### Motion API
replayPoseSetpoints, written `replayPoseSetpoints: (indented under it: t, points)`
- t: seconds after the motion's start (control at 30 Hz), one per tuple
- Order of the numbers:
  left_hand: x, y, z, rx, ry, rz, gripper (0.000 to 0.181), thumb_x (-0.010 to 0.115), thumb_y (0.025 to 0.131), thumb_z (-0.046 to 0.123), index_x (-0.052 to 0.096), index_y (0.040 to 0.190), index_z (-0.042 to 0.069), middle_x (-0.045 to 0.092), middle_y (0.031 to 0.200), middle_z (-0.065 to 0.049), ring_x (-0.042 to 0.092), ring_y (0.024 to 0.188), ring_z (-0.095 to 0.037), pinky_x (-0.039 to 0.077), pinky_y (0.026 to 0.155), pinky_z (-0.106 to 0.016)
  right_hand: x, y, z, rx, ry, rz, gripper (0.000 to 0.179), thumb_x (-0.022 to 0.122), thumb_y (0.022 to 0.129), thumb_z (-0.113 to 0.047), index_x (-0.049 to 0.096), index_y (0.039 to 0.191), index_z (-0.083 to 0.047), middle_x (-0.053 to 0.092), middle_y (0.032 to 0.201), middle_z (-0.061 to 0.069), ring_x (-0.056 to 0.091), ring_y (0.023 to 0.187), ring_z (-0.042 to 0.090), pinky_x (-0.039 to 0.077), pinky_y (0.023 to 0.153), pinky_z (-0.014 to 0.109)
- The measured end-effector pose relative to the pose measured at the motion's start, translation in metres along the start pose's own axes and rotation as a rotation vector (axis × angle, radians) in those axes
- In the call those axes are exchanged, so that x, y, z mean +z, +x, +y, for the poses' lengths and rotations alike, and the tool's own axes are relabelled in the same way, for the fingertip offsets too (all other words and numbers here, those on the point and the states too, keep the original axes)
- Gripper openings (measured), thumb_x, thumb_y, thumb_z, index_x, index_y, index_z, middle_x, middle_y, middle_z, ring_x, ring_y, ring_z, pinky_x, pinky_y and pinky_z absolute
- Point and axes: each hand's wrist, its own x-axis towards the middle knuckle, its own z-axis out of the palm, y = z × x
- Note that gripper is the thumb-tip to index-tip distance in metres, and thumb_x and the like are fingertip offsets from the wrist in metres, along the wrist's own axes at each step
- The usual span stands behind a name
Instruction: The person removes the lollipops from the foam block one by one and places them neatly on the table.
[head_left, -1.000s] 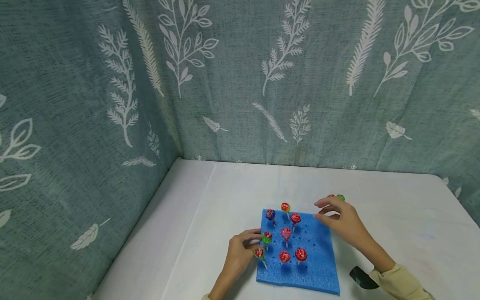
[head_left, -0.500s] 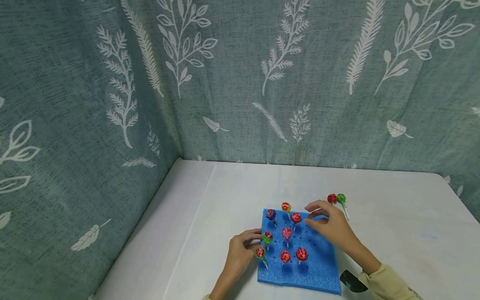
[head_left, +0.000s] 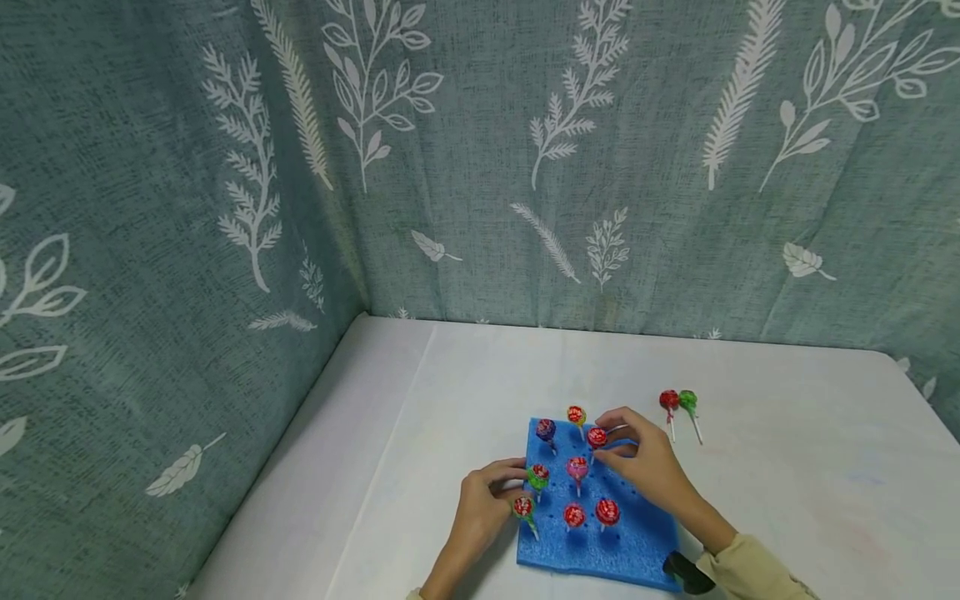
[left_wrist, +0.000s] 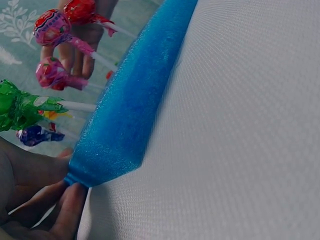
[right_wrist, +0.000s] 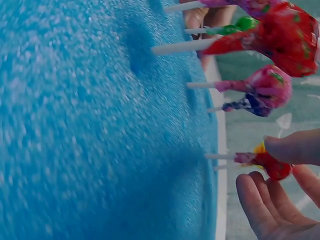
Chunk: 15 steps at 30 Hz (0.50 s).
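Observation:
A blue foam board [head_left: 637, 533] lies on the table with several wrapped lollipops standing in it. My left hand [head_left: 480, 508] pinches the board's left edge, with the thumb and fingers [left_wrist: 70, 212] on either side of it in the left wrist view. Near the back of the board, my right hand [head_left: 645, 458] curls its thumb and fingers round the head of a red lollipop [right_wrist: 275, 166], whose stick stands in the foam. Close by are a yellow lollipop [head_left: 576, 414], a dark blue lollipop [head_left: 545, 430] and a pink lollipop [head_left: 577, 467].
Behind and right of the board, a loose red lollipop [head_left: 668, 400] and a green lollipop [head_left: 687, 401] lie on the white table [head_left: 795, 467]. A patterned green curtain [head_left: 465, 167] hangs at the back and left. Other lollipops stand towards the board's front, including a red one [head_left: 607, 512].
My right hand has moved left from the board's back right corner to the red lollipop, uncovering the two loose lollipops. My left hand stays at the board's edge.

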Motion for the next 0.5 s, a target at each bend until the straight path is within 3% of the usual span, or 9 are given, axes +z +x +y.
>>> replayPoseSetpoints:
  t: [0.33,0.5]
  points:
    - [0.0,0.0,0.001,0.003,0.039,0.009,0.023,0.072,0.072,-0.015,0.072,0.092,-0.003,0.066,0.112,-0.016,0.063,0.105,-0.029,0.053,0.08,-0.025,0.009,0.002,0.007,-0.062,0.026,0.019,0.033,0.07,0.076,0.012,0.06,0.1,-0.008,0.064,0.096,0.006,0.066,0.087,0.023,0.055,0.07,0.026]
    - [0.0,-0.001,0.011,0.005,0.036,0.01,0.023,0.07,0.072,-0.017,0.071,0.092,-0.006,0.065,0.112,-0.02,0.062,0.104,-0.033,0.053,0.08,-0.03,0.011,0.002,0.006,-0.066,0.022,0.027,0.034,0.069,0.076,0.013,0.059,0.099,-0.01,0.065,0.095,0.005,0.065,0.086,0.023,0.055,0.07,0.027]
